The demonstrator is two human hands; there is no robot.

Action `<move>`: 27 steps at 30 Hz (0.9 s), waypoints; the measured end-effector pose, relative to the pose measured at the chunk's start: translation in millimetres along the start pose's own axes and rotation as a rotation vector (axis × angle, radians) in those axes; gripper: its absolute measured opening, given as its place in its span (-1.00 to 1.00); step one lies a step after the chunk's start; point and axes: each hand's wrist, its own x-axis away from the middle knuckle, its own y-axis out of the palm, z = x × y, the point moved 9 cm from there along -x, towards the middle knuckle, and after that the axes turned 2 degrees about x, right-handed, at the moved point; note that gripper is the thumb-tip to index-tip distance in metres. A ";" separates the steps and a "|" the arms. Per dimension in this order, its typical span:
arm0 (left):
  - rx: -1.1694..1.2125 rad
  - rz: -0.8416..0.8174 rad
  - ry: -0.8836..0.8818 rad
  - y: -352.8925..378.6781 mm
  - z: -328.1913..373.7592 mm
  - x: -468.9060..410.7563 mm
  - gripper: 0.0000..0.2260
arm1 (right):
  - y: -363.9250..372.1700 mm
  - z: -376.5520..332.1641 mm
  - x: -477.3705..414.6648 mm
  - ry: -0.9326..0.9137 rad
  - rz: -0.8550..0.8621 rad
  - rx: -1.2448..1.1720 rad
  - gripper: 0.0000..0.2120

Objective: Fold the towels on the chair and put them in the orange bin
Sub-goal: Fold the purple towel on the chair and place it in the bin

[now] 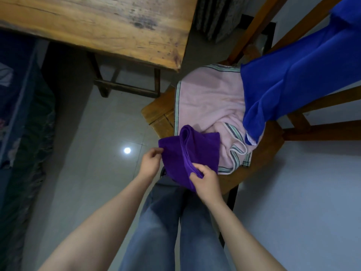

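Note:
A purple towel, partly folded with a raised crease down its middle, hangs over the near edge of the wooden chair. My left hand pinches its left corner. My right hand pinches the folded edge at its near end. A pink towel with striped borders lies crumpled on the chair seat. A blue towel drapes down from the chair's backrest onto the pink one. The orange bin is not in view.
A wooden table stands at the upper left, its legs on the glossy tiled floor. Dark bedding fills the left edge. A white wall runs along the right. My jeans-clad legs are below.

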 end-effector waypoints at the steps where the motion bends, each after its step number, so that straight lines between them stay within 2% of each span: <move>1: 0.041 0.027 -0.049 -6.1 -6.4 -3.0 -0.74 | 3.0 -3.0 -0.8 -0.010 -0.008 0.001 -0.68; 6: 0.092 -0.084 -0.155 -3.1 -16.7 -11.8 -0.61 | 26.0 -16.5 1.1 -0.088 -0.083 0.037 -0.68; 8: 0.160 -0.128 -0.181 0.5 -12.6 -13.5 -0.63 | 41.8 -14.9 1.6 -0.093 -0.156 0.096 -0.68; 13: 0.241 -0.165 -0.191 3.3 -3.9 -14.6 -0.71 | 71.0 8.6 -9.4 0.021 -0.291 0.331 -0.63; 18: 0.199 -0.160 -0.181 1.5 -2.0 -17.8 -0.61 | 87.1 16.1 -20.4 0.040 -0.447 0.488 -0.62; 20: 0.177 -0.130 -0.147 1.5 4.1 -18.2 -0.62 | 66.5 10.2 -33.2 0.016 -0.303 0.495 -0.64; 23: 0.146 -0.113 -0.118 5.1 12.7 -21.0 -0.51 | 13.6 -1.6 -51.4 -0.036 0.056 0.502 -0.70; 27: 0.111 -0.174 -0.086 12.2 17.5 -21.5 -0.35 | -14.8 -3.2 -65.1 0.002 0.165 0.536 -0.59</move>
